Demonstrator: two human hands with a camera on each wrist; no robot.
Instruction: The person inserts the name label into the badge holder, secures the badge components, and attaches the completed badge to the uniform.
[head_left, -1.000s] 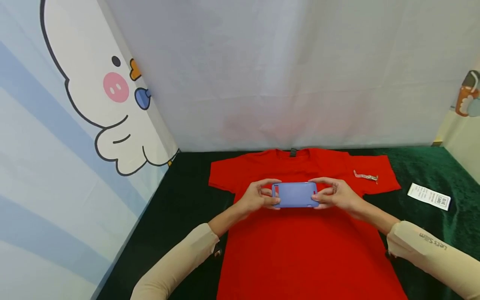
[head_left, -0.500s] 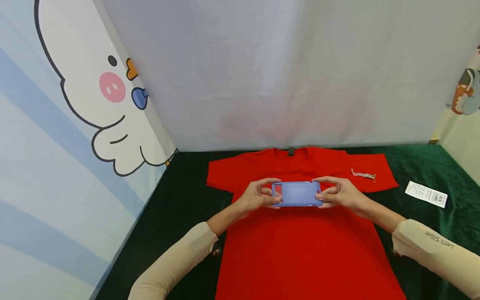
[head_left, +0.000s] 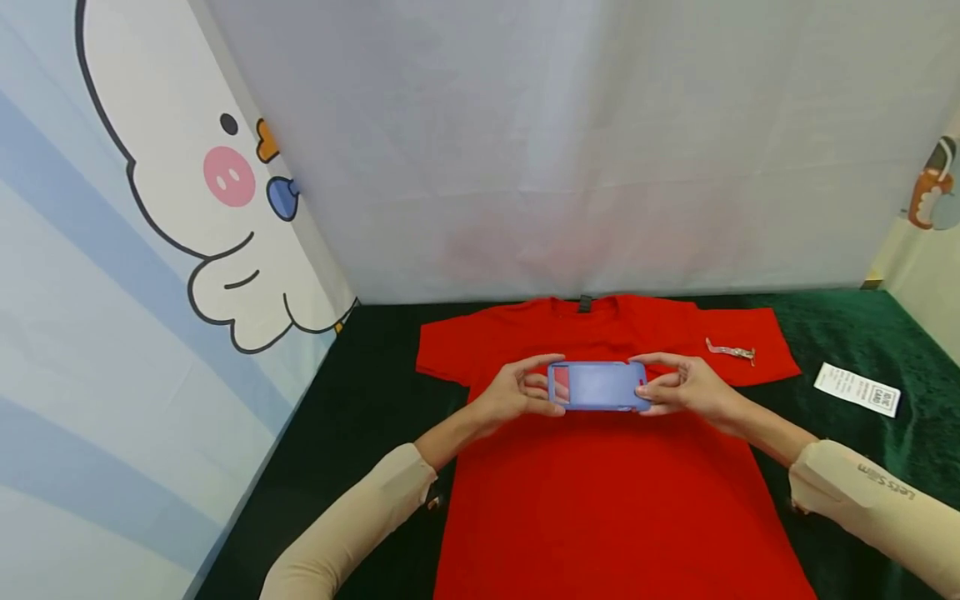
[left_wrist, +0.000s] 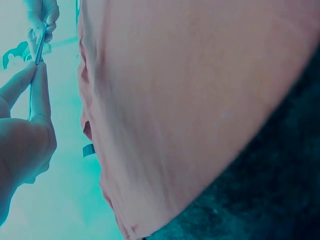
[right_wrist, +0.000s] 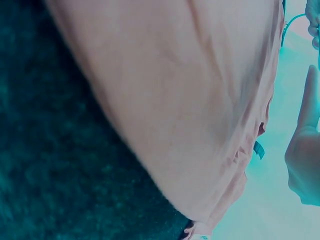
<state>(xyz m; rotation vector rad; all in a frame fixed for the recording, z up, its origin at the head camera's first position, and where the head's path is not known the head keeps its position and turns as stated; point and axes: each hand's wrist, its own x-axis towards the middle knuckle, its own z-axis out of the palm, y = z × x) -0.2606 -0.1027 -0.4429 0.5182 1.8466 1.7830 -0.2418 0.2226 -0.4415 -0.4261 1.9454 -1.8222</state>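
Note:
Above the red T-shirt (head_left: 600, 492), both hands hold up a flat, periwinkle-blue rectangular case (head_left: 603, 386). The left hand (head_left: 517, 393) pinches its left end between thumb and fingers. At the opposite end, the right hand (head_left: 686, 387) grips it with the thumb on the near face. Red shows through a cut-out window near the left end, and a smaller slot lies by the right thumb. In the left wrist view the case (left_wrist: 41, 45) appears edge-on as a thin strip beyond the left fingertips. Only part of the right hand (right_wrist: 305, 150) shows in the right wrist view.
A small silvery strap with a clip (head_left: 731, 350) lies on the shirt's right sleeve. To the right, a white printed card (head_left: 857, 389) rests on the dark green cloth (head_left: 825, 312). A pale curtain (head_left: 570, 167) stands behind, and a cartoon-printed panel (head_left: 172, 192) on the left.
The right hand has drawn slightly to the right, and the case's overall length has grown. Its left window looks wider than a second ago. The left hand has barely moved.

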